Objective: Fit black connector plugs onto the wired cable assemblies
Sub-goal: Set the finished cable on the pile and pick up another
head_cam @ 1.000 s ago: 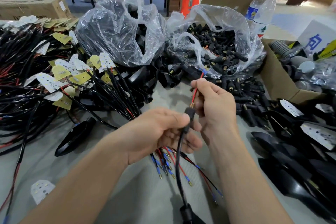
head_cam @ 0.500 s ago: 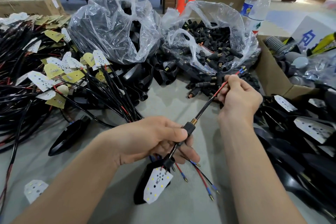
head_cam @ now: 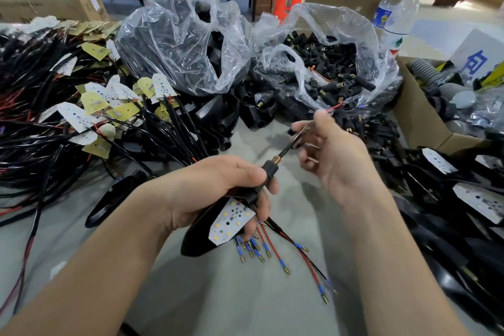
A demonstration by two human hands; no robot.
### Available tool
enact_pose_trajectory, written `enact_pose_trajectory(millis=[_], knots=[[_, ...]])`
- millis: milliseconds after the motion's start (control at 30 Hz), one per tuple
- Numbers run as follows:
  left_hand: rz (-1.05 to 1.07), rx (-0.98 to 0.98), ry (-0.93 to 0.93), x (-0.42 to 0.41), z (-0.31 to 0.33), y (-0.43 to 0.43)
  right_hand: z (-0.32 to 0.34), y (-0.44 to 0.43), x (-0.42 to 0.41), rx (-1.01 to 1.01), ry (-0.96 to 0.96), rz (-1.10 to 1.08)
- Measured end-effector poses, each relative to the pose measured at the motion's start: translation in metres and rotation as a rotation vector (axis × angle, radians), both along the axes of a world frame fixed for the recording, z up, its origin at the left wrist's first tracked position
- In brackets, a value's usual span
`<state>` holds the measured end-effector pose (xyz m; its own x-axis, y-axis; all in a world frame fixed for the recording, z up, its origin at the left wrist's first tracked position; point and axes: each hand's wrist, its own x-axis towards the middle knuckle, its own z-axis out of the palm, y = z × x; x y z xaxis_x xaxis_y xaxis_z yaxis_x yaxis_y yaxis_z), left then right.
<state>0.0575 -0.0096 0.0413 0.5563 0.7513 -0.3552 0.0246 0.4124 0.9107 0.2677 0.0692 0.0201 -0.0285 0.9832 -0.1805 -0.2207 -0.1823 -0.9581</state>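
**One plug (head_cam: 268,173) sits on one cable (head_cam: 286,148)**

Widest of all is the grey table (head_cam: 245,297), which lies under everything. Far to the left of the left fingers (head_cam: 261,207) sprawls a heap of black and red cables (head_cam: 35,123) tagged with white and yellow boards. Beyond the fingers stand two clear plastic bags. One bag (head_cam: 177,43) holds black housings. The other bag (head_cam: 362,43) is full of black plugs, with more spilled at its foot. To the right of the right fingers (head_cam: 308,155) sits an open cardboard box (head_cam: 420,123), with two bottles (head_cam: 401,13) behind it.

The left hand (head_cam: 218,191) has its fingers curled tight round the plug, whose brass collar points up and to the right. That hand also holds a black shell (head_cam: 199,237) with a white light board (head_cam: 230,219) just below the fingers. The cable runs from the collar up to the right hand (head_cam: 335,155). Its blurred fingers look curled round the cable, and thin red wire shows past them. Under the left fingers, loose wire ends (head_cam: 256,249) with blue sleeves and brass tips fan over the table.
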Motion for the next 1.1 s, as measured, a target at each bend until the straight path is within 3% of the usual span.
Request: enact_pose_trajectory(millis=[67, 200, 367, 433, 533, 667, 867, 1100], knots=[[0.022, 0.014, 0.013, 0.0, -0.001, 0.0, 0.0, -0.012, -0.013, 0.043, -0.049, 0.264], [0.075, 0.043, 0.033, 0.001, -0.001, -0.001, 0.005, -0.019, -0.017, -0.022, 0.267, 0.414], [0.188, -0.004, 0.061, 0.007, -0.004, -0.001, 0.004, -0.025, -0.022, 0.073, 0.099, 0.58], [0.273, -0.057, 0.024, 0.012, -0.006, 0.0, 0.004, -0.023, -0.02, 0.126, 0.068, 0.549], [0.444, -0.07, -0.103, 0.015, -0.012, 0.004, 0.005, -0.018, -0.016, 0.201, 0.048, 0.324], [0.407, 0.076, -0.018, 0.007, -0.018, 0.006, 0.005, -0.014, -0.012, 0.27, 0.05, 0.062], [0.537, 0.154, -0.037, 0.008, -0.024, 0.008, 0.007, -0.016, -0.013, 0.203, 0.052, 0.04], [0.494, 0.221, -0.101, 0.012, -0.023, 0.005, 0.009, -0.014, -0.011, 0.157, 0.025, 0.02]])
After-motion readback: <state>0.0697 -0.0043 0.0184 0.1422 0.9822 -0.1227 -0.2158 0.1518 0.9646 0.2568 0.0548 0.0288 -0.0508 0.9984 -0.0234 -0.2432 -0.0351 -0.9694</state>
